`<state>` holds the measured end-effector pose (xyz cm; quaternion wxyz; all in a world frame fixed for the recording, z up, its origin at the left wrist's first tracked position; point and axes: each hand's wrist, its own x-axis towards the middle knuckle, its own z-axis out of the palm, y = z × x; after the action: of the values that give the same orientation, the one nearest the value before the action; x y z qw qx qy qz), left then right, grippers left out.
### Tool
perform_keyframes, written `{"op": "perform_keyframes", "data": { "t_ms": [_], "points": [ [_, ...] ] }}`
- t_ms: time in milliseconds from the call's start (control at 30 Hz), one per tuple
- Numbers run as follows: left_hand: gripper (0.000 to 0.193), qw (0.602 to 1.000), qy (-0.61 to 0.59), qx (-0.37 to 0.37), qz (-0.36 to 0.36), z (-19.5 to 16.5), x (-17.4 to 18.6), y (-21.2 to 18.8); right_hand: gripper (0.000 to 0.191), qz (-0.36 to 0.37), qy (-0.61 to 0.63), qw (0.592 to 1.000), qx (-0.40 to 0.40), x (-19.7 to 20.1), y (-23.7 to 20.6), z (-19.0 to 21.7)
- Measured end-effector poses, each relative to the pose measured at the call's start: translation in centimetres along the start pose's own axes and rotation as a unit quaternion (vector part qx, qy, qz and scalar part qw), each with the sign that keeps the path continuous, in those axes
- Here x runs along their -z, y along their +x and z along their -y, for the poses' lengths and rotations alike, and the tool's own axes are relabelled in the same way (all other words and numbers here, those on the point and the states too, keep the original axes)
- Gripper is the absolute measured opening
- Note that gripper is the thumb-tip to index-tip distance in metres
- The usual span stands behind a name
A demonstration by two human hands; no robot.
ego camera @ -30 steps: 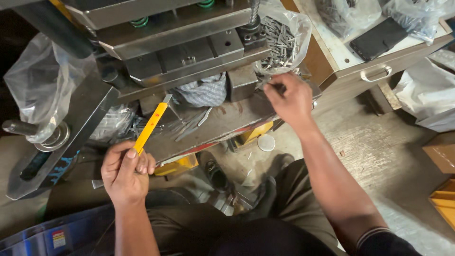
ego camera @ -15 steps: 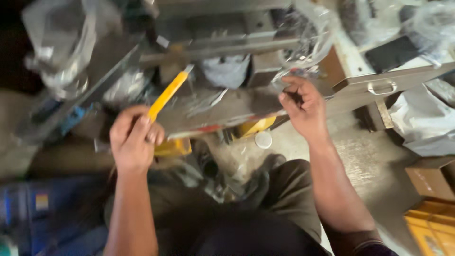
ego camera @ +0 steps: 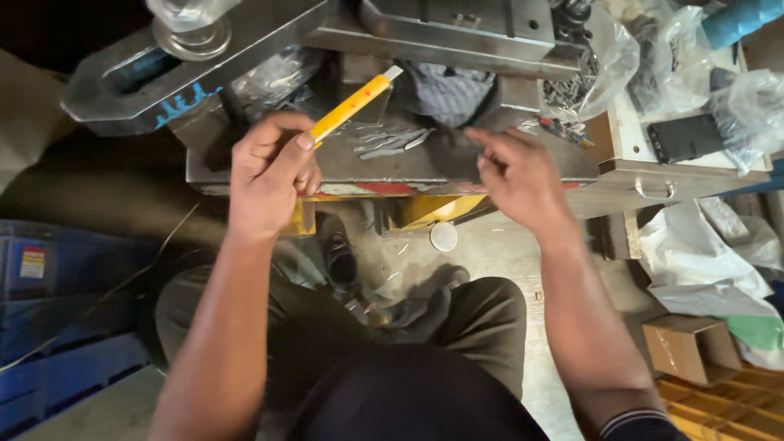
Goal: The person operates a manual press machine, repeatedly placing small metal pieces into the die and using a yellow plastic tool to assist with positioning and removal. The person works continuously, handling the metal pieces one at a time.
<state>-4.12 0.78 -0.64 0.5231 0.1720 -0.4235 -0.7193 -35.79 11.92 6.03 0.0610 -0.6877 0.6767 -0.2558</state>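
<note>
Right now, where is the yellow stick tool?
In the head view, the yellow stick tool is left of centre, gripped in the left hand, its tip angled up toward the small metal pieces on the steel press table.

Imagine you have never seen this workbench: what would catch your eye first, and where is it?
The long yellow plastic stick stands out, gripped in the left hand and slanting up over the grey steel press bed. Beside its tip lies a small heap of thin grey metal strips, with the right hand hovering just to their right. A clear plastic bag of small metal parts sits at upper right.
</note>
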Motion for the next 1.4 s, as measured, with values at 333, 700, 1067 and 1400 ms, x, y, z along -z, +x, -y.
{"op": "perform_keyframes", "data": {
  "t_ms": [333,700,1067,1400],
  "points": [
    [0.013,1.0,0.006,0.004,0.013,0.0,0.3,0.2,0.018,-0.094,0.072,0.992,0.035,-2.0,-0.5,-0.7],
    [0.012,0.999,0.032,-0.018,0.031,0.0,0.3,0.1,0.018,-0.137,-0.013,0.988,0.068,-3.9,-1.0,-1.0],
    [0.013,0.998,0.038,-0.029,0.04,0.2,0.6,0.1,0.042,-0.112,0.116,0.986,-0.038,-3.6,-2.9,0.2],
    [0.014,0.998,0.039,-0.038,0.031,0.1,0.2,0.0,0.026,-0.169,-0.112,0.974,0.103,-6.6,-3.7,1.7]
  ]
}}
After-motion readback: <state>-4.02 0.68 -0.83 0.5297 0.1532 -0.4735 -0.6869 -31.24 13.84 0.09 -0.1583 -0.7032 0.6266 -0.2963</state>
